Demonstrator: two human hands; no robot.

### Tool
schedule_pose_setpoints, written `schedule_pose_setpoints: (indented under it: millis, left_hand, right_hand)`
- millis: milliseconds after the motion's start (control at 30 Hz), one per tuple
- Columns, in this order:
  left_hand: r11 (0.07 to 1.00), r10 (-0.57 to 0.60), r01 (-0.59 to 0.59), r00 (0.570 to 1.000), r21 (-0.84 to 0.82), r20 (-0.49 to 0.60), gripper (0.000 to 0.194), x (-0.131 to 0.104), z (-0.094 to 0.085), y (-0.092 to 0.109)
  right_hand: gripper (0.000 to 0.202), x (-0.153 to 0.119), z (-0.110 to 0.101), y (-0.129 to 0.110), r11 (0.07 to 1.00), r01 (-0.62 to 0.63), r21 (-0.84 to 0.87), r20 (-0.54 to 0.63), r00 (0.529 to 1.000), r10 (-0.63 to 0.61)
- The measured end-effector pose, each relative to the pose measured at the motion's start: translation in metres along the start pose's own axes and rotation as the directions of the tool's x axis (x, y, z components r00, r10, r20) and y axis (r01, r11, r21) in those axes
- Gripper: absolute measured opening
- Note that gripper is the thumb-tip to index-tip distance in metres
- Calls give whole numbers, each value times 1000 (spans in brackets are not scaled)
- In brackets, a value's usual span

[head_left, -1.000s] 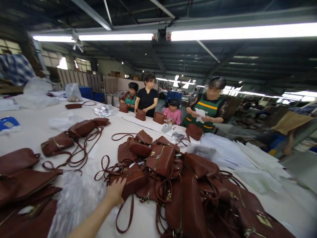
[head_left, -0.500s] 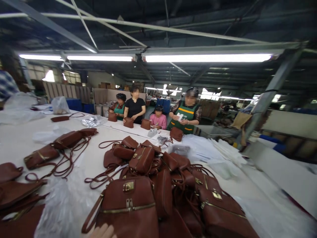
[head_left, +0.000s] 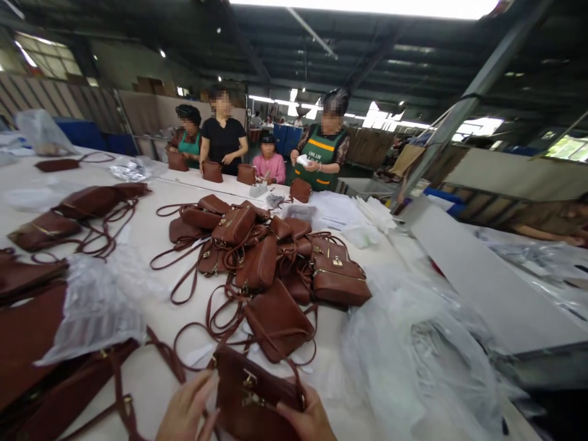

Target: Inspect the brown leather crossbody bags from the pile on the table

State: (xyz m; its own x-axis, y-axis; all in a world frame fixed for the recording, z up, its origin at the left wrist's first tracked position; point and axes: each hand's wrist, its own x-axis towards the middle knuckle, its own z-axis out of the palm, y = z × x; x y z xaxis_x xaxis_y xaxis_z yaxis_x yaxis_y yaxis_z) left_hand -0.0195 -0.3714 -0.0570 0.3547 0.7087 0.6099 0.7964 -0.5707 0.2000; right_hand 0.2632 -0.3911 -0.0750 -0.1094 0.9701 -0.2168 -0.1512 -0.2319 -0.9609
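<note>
Both hands have come onto one brown handbag [head_left: 255, 395], now pulled to six o'clock at the near table [head_left: 151, 229] edge. Left hand [head_left: 186, 411] steadies its side with fingers loosely curled; right hand [head_left: 305, 419] grips its lower corner, likely keeping the front upward. Its brass clasp and zip show, strap looping toward the bag pile [head_left: 266, 257] at twelve o'clock.

Brown leather bag [head_left: 257, 398] with gold clasp; white table [head_left: 151, 233]; clear plastic bags [head_left: 413, 349].
</note>
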Motion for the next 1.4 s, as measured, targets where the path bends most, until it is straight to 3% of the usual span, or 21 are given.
schedule_pose_setpoints:
  millis: [67, 133, 200, 267, 367, 433, 533, 600, 633, 733, 833, 933, 1100, 1200, 1300, 1400]
  left_hand:
    - [965, -239, 249, 963, -79, 122, 51, -9, 8, -1]
    - [862, -366, 460, 855, -211, 368, 52, -14, 17, -2]
    - [733, -370, 608, 732, -305, 572, 49, -14, 23, 0]
    - [662, -330, 657, 687, -360, 647, 46, -8, 24, 5]
    - [623, -272, 661, 684, -418, 677, 40, 4, 15, 16]
    - [590, -278, 689, 662, -420, 696, 34, 10, 10, 22]
    - [525, -332, 739, 634, -422, 698, 27, 10, 7, 30]
    - [467, -397, 777, 611, -422, 685, 33, 6, 9, 36]
    - [439, -422, 790, 602, -428, 678, 38, 5, 10, 40]
    - [384, -442, 790, 611, -477, 656, 50, 3, 9, 53]
    - [348, -443, 785, 619, -512, 649, 59, 4, 4, 64]
    - [335, -448, 785, 619, -521, 645, 62, 3, 2, 68]
    - [351, -433, 765, 644, -540, 631, 66, -5, 5, 68]
    - [354, -403, 752, 659, -556, 635, 67, -7, 7, 69]
    - [362, -383, 750, 661, -553, 646, 72, -5, 7, 71]
    - [419, -333, 710, 700, -566, 632, 65, -1, 5, 72]
  right_hand:
    - [66, -21, -15, 38, 999, -16, -46, 35, 999, 18]
    - [63, -37, -30, 64, 993, 26, -116, 78, 997, -17]
    - [59, -50, -45, 77, 967, 115, -226, 143, 986, -84]
    - [62, -62, -59, 77, 916, 172, -361, 176, 978, -114]
    - [82, -78, -72, 50, 780, 215, -588, 131, 977, -170]
    - [79, -83, -65, 15, 648, 315, -694, 172, 946, -275]
    - [38, -76, -23, -43, 463, 540, -704, 384, 836, -391]
    - [33, -61, 17, -70, 365, 559, -745, 415, 816, -402]
    - [33, -51, 37, -77, 313, 525, -791, 405, 834, -375]
    - [23, -26, 78, -77, 71, 447, -892, 406, 860, -308]
    - [16, -12, 94, -66, -88, 483, -871, 486, 824, -291]
    - [15, -11, 98, -62, -131, 529, -838, 544, 797, -263]
    - [7, -19, 107, -65, -189, 450, -873, 475, 873, -113]
    - [12, -25, 107, -65, -217, 445, -869, 470, 879, -83]
    - [15, -25, 103, -63, -207, 419, -884, 457, 868, -193]
    - [15, -22, 95, -65, -177, 355, -918, 396, 841, -370]
